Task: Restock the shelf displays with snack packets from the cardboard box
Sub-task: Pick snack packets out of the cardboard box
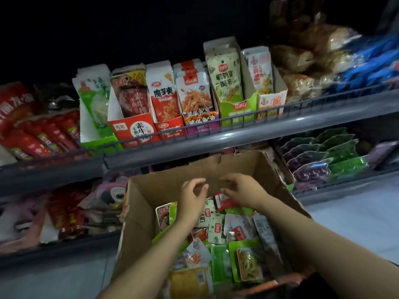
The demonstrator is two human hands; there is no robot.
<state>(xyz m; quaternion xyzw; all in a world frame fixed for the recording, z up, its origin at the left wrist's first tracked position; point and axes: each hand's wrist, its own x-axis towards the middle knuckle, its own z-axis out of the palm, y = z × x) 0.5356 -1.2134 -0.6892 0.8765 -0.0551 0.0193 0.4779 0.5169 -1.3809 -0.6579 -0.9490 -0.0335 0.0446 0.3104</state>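
Right now your left hand [193, 196] and right hand [241, 189] hover over the cardboard box [142, 214], fingers loosely curled and grasping nothing, poised to sort the snack packets [216, 231] heaped inside, below the shelf displays [194, 100].

You are in a dim shop aisle: wire-fronted metal shelves [216, 139] carry display cartons [131, 128] of packaged snacks [194, 98] in rows.
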